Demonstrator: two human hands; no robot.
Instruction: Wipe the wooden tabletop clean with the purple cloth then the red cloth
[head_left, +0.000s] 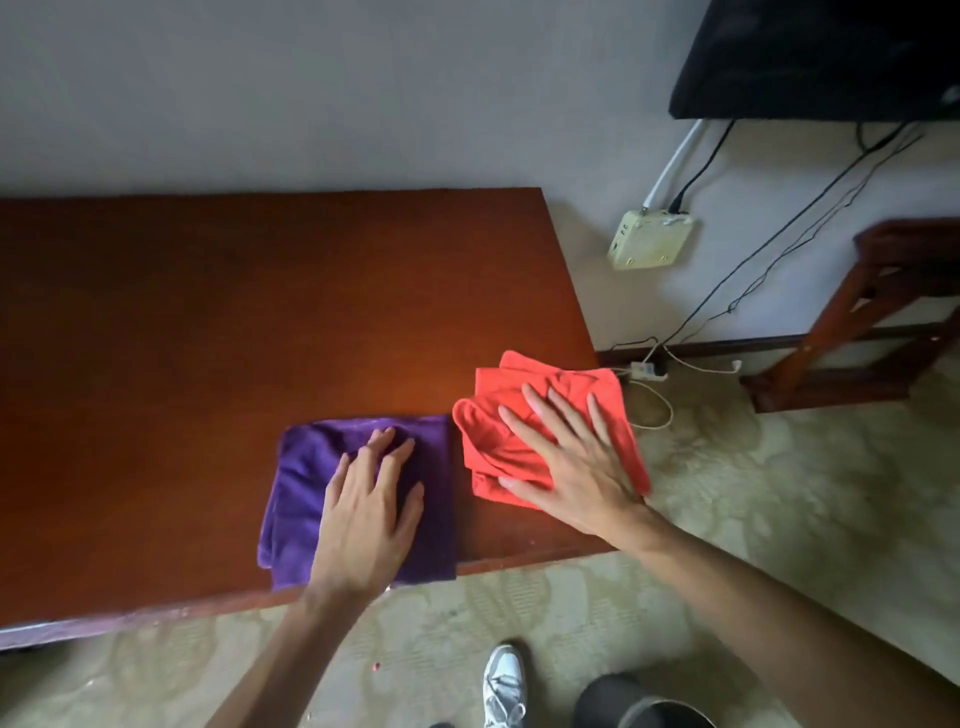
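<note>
A folded purple cloth (301, 483) lies near the front edge of the wooden tabletop (234, 312). My left hand (366, 514) rests flat on it, fingers slightly bent and spread. Right beside it, at the table's right front corner, lies a crumpled red cloth (493, 431). My right hand (566, 462) presses on the red cloth with straight, spread fingers. The two cloths lie a small gap apart.
The table stands against a grey wall. To its right hang cables and a pale box (652, 239) on the wall, with a power strip (647, 370) on the patterned carpet. A wooden stand (852, 332) is at the far right. My shoe (501, 686) is below.
</note>
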